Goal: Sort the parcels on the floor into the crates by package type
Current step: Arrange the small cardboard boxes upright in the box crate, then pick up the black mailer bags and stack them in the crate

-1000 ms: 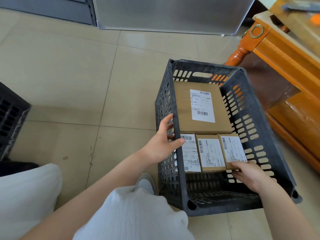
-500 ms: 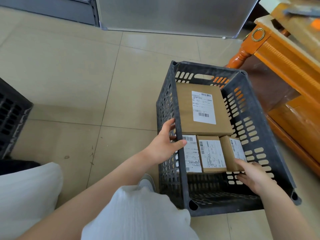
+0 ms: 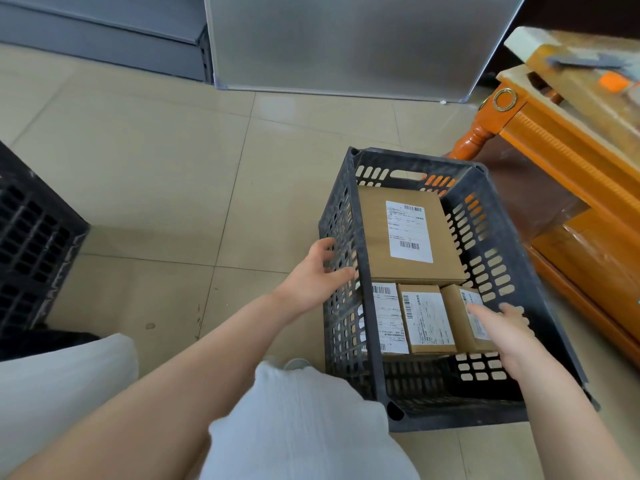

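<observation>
Four cardboard parcels lie on the bottom of a black slotted crate [image 3: 349,341] on the tiled floor [image 3: 156,188]: one large flat box [image 3: 377,237] toward the far end and a row of three small boxes across the middle, the left small box [image 3: 389,317] against the crate's left wall, the middle small box [image 3: 427,318] beside it, and the right small box [image 3: 462,323] tilted up on its side toward the right wall. All carry white shipping labels. The right hand [image 3: 509,332] reaches into the crate with fingers spread and loose, over or just touching the tilted box, gripping nothing. The left hand [image 3: 313,277] is open against the outside of the left wall near the rim, fingers apart, not closed on it. The boxes look stiff, light and dry, with square corners; each small one would likely be best pinched across its two long sides, the large one lifted with a hand under each short edge. A second black crate [image 3: 31,244] stands at the floor's left edge, a wooden table [image 3: 571,161] to the right.
</observation>
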A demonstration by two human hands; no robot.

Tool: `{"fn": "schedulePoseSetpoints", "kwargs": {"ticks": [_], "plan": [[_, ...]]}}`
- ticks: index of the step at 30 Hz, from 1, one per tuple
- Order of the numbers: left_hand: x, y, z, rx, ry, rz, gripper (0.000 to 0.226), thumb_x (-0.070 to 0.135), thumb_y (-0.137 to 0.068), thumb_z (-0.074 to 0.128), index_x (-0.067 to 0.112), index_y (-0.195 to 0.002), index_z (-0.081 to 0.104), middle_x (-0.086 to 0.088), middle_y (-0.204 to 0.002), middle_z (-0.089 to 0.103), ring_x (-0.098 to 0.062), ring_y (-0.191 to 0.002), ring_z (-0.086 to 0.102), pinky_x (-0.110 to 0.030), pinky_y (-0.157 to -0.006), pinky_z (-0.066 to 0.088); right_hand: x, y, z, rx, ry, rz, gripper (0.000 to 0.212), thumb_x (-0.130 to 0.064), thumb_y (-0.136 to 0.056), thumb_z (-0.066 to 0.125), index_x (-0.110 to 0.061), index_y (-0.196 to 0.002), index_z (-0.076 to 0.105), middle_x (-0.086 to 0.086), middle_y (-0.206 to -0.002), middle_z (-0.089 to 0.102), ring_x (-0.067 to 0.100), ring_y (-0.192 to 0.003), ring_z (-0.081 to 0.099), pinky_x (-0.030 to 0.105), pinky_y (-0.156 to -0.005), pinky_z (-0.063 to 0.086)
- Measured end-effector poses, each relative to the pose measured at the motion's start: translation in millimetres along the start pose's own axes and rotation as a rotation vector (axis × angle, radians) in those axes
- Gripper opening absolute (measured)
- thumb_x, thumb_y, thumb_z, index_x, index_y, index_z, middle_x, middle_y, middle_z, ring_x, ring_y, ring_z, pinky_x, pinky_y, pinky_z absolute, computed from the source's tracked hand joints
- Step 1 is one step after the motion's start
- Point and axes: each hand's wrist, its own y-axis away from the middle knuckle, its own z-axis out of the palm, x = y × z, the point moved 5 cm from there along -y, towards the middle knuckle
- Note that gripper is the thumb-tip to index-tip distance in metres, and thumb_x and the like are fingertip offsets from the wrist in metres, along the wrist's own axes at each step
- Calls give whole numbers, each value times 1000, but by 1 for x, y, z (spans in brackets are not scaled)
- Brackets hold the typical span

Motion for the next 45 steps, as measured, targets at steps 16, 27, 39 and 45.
{"fn": "schedulePoseSetpoints", "kwargs": {"ticks": [16,27,39,45], "plan": [[86,-2,-158,-59,-484,-8,50,44,-97,51,26,-144,42,2,-136,52,-18,-120,53,-38,-108,42,-177,153,140,-475,31,-652,64,-40,-96,60,-29,-152,30,-7,-134,53,13,-117,50,32,-94,34],[-51,15,-288,98,-695,-258,44,35,-99,51,24,-141,48,3,-141,49,-17,-124,48,-26,-97,35,-166,172,283,-704,350,-668,64,-38,-97,56,-23,-153,28,-1,-142,50,17,-116,50,27,-90,40],[-250,67,-317,-14,-1071,-631,57,28,-96,48,23,-151,31,-4,-157,30,-30,-143,25,-42,-115,28,-74,127,358,-742,432,-406,54,-43,-99,54,-22,-147,40,6,-149,46,25,-134,46,38,-110,36],[-284,72,-319,-98,-1323,-622,53,27,-94,44,23,-146,36,-1,-150,37,-24,-138,32,-41,-110,33,-52,110,376,-740,345,-324,47,-42,-93,59,-26,-136,49,4,-133,60,22,-121,56,45,-109,44]]}}
